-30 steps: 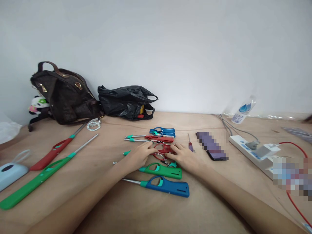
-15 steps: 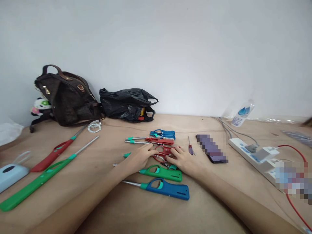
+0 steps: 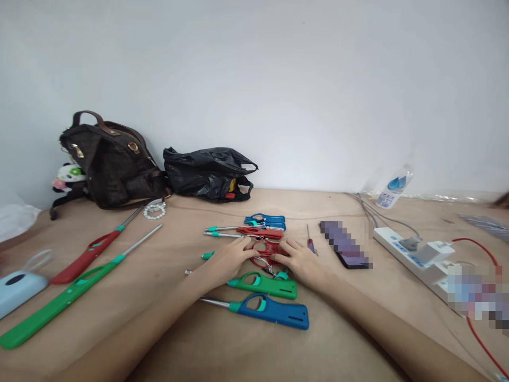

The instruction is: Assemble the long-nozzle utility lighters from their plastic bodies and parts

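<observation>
Both my hands are at a red lighter casing (image 3: 265,248) in the middle of the table. Bent fingers of my left hand (image 3: 233,260) grip its left part, and those of my right hand (image 3: 299,261) hold its right part. White wires and small dark parts show just below it. Nearer to me lie a green lighter (image 3: 270,285) and a blue lighter (image 3: 274,312), both whole. Beyond my hands are a red lighter casing (image 3: 266,232) with metal tubes and a blue lighter casing (image 3: 274,220). My fingers partly cover the piece they hold.
A small screwdriver (image 3: 310,243) and a phone (image 3: 345,246) lie to the right, before a power strip (image 3: 397,249) with cables. Leftward are a long red lighter (image 3: 85,255) and a long green lighter (image 3: 63,297). A backpack (image 3: 115,170) and black plastic bag (image 3: 202,172) stand behind.
My hands stay at the red casing with only slight finger shifts. The right fingers have moved a little over its right part. The whole view has shifted slightly.
</observation>
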`<state>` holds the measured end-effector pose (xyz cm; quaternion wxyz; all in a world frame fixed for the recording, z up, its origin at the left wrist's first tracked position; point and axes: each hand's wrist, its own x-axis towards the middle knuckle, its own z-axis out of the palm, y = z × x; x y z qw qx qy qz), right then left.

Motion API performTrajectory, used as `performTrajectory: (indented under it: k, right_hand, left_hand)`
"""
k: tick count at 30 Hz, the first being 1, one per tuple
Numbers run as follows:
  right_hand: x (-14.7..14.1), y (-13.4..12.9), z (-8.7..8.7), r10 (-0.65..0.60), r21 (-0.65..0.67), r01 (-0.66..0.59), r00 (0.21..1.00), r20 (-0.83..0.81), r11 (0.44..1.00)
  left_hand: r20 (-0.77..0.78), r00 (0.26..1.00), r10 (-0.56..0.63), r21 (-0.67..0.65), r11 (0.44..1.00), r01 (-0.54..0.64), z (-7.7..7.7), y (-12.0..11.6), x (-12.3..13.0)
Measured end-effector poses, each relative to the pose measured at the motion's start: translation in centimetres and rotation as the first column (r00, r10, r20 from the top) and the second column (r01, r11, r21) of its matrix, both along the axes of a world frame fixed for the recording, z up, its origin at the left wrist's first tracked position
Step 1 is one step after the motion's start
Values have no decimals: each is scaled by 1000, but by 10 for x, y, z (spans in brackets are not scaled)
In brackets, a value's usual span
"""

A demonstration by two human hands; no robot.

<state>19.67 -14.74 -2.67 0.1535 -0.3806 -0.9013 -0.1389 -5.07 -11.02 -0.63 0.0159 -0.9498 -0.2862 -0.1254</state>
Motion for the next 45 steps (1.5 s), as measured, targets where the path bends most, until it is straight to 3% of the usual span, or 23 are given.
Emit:
performTrajectory:
  k: [14,29,36,45]
  right_hand:
    - [0,0,2,-40,-93,40,999,-3,995]
    - [-7,2,9,-99,-123,109,991,86,986]
    - [-3,5,6,-72,-210,78,997,36,975]
    - [-3,3,6,-61,-218,58,998,-9,974]
  left_hand:
    - [-117,989,94,-53,993,-101,9,-5,11]
    - [-50,994,93,-79,992,-96,5,-4,9]
    - [-81,993,86,-55,994,-91,10,-5,11]
    - [-48,988,149,-114,982,-153,7,-6,13]
